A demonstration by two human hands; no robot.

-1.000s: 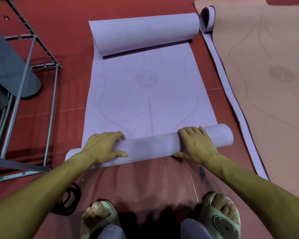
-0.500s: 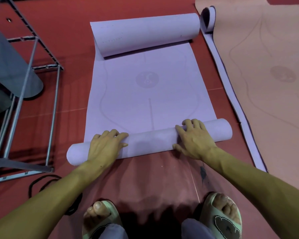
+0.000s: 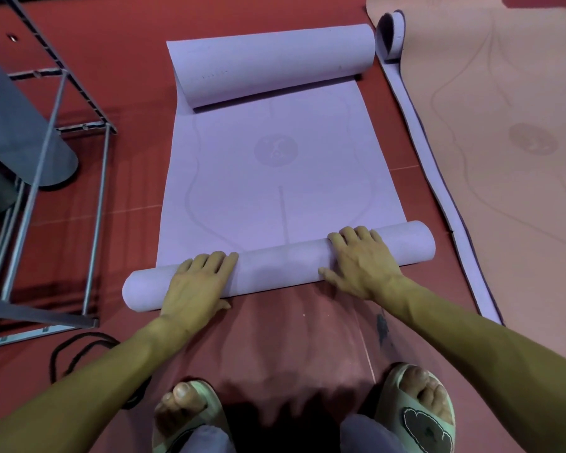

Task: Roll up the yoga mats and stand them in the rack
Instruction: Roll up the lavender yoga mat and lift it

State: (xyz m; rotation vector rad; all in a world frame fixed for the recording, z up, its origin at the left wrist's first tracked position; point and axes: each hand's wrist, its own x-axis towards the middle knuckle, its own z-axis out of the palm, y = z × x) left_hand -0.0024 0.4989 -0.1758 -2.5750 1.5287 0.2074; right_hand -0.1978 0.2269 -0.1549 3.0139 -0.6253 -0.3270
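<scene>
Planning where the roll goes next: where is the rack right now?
The metal rack stands at the head view's left edge, left of the purple mat, a grey rolled mat already in it.

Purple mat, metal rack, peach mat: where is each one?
Purple mat (image 3: 272,191), head view: flat middle, below its round logo.
Metal rack (image 3: 95,223), head view: front upright bar.
Peach mat (image 3: 520,197), head view: flat surface.

Lilac yoga mat (image 3: 275,178) flat on red floor (image 3: 138,76), curled at far end, near end rolled into tube. Grey metal rack (image 3: 46,152) at left, holding grey rolled mat (image 3: 17,125).
</scene>
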